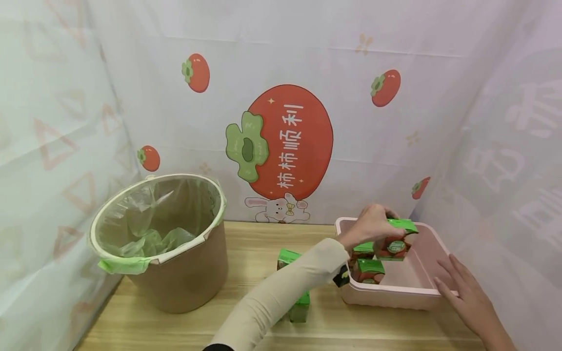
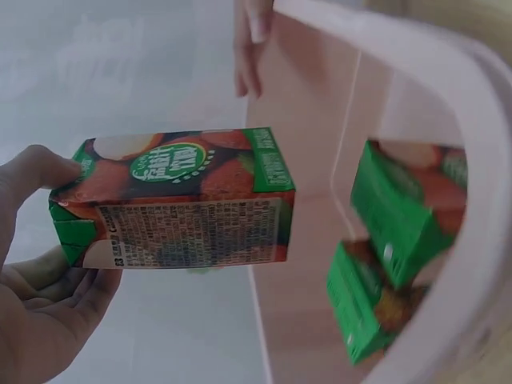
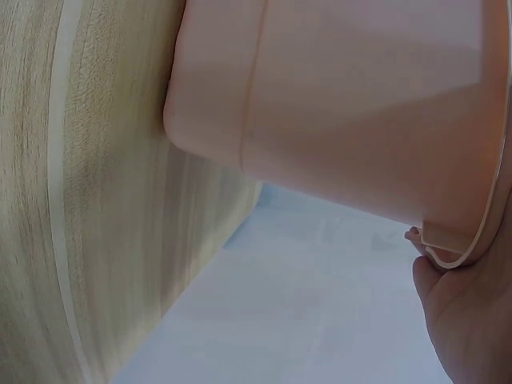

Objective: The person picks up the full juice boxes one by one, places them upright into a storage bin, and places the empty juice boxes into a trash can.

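My left hand grips a juice box with a green end and red fruit pictures, thumb on one face and fingers on the other. It is held above the pink bin, near its back. Two similar juice boxes stand at the bin's left side, below my left wrist. At the bin's right side, my right hand rests on the rim with its fingers stretched out. The right wrist view shows the bin's outer wall and that hand at the rim.
More green-topped juice boxes stand on the wooden table, partly hidden by my left sleeve. A large brown bucket with a clear green plastic liner stands at the left. Printed cloth walls enclose the table's back and sides.
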